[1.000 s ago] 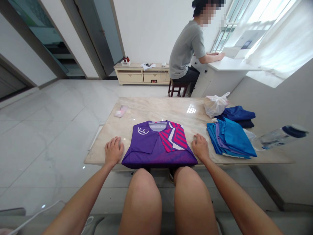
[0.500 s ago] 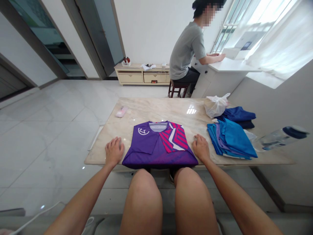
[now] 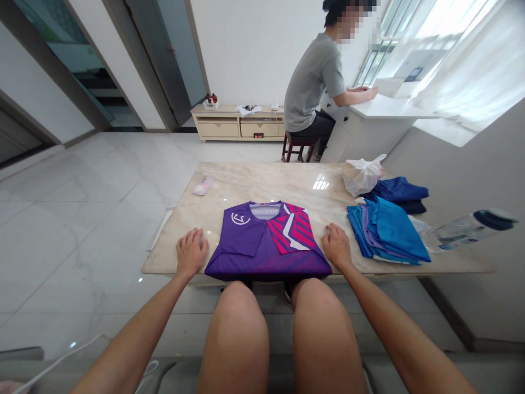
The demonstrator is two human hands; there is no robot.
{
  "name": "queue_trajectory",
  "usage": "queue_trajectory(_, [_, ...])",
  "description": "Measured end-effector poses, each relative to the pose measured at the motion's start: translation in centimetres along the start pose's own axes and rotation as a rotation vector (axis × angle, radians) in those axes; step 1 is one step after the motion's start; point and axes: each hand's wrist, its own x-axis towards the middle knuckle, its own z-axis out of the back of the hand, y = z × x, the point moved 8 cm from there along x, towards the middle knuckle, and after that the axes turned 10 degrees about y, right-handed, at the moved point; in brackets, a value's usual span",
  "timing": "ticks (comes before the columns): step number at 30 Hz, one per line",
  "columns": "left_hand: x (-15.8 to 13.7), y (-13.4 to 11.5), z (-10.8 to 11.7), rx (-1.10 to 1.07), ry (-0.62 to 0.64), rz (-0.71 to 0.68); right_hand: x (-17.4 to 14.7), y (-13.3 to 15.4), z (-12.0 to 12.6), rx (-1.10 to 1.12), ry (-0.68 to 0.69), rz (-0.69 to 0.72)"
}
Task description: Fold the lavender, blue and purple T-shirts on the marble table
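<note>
A purple jersey (image 3: 241, 265) with a pink-and-white striped sleeve lies on the marble-patterned table (image 3: 262, 180), neckline away from me. Both sleeves are folded inward over its front, and its lower edge reaches the table's near edge. Left of the jersey, my left hand (image 3: 192, 253) rests on the tabletop, fingers out and holding nothing. My right hand (image 3: 337, 246) lies on the table just right of the jersey, also open with nothing in it. Beyond that hand sits a stack of folded blue clothes (image 3: 389, 230).
Behind the blue stack are a white plastic bag (image 3: 363, 175) and dark blue cloth (image 3: 396, 190). A clear water bottle (image 3: 470, 231) stands at the far right. A small pink item (image 3: 203, 186) lies at the back left. Another person (image 3: 314, 82) sits on a stool by a white counter (image 3: 389, 109).
</note>
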Motion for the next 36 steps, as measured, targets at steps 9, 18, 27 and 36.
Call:
queue_trajectory(9, [-0.01,-0.01,0.05,-0.007,-0.005,-0.005,-0.02,-0.16,-0.21,0.02,-0.003,0.003])
queue_trajectory(18, [0.02,0.15,-0.04,-0.023,-0.016,-0.006,0.02,0.0,-0.01,0.025,0.0,0.005])
queue_trajectory(27, [-0.08,-0.06,0.25,-0.041,0.001,0.005,0.02,-0.01,-0.04,0.017,0.012,-0.01])
queue_trajectory(36, [-0.07,0.0,0.08,-0.03,0.012,0.008,0.03,0.06,0.05,0.009,0.012,-0.001])
